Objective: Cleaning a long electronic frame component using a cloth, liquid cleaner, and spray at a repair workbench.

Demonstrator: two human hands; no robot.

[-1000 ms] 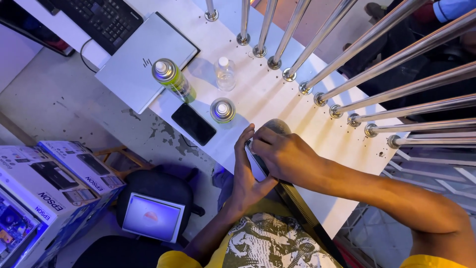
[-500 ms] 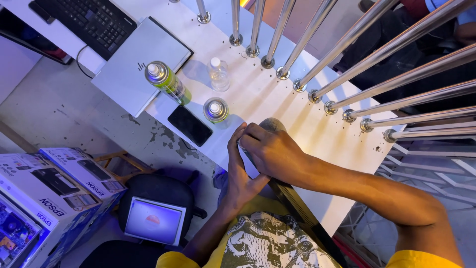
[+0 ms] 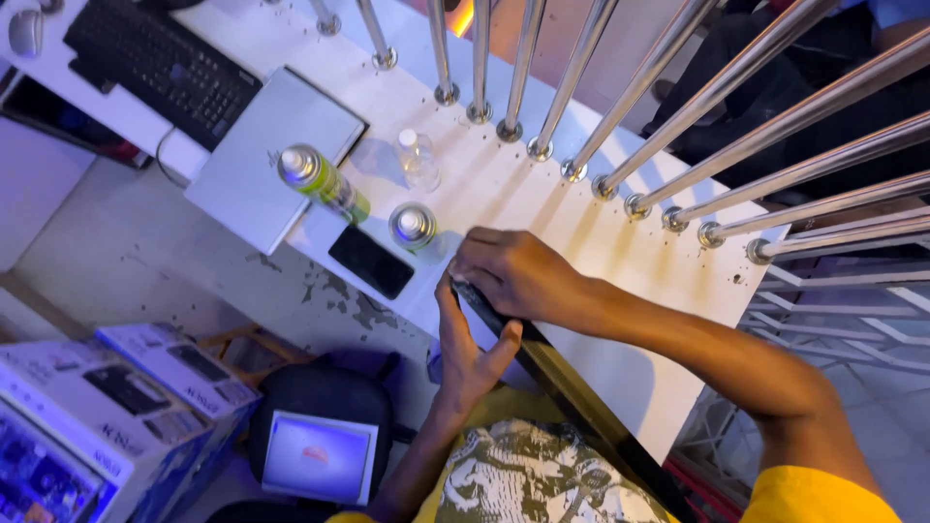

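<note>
Head view. Both hands work on one small dark flat device (image 3: 481, 302), apparently a phone, held at the near edge of the white bench (image 3: 620, 242). The right hand (image 3: 518, 276) is curled over the top of the device, fingers closed around its upper edge. The left hand (image 3: 467, 353) supports it from below, palm open toward it, thumb raised along its side. What the fingertips do at the upper edge cannot be told; the right hand hides that spot.

Step in hand, as a judgement: the device is being gripped and worked at one edge, as in opening or seating a part. The next move calls for a steady supporting left hand and fine pressure from the right fingertips, without twisting the thin body.

Relative to the device: a short spray can (image 3: 413, 226) stands just beside it on the left. A black phone (image 3: 371, 261) lies flat left of that can. A tall green spray can (image 3: 323, 181) and a small clear bottle (image 3: 418, 160) stand farther off. A closed grey laptop (image 3: 276, 160) and a black keyboard (image 3: 160, 68) lie beyond. Polished steel bars (image 3: 678, 107) rise from the bench's far side. Printer cartons (image 3: 107, 407) sit on the floor below.
</note>
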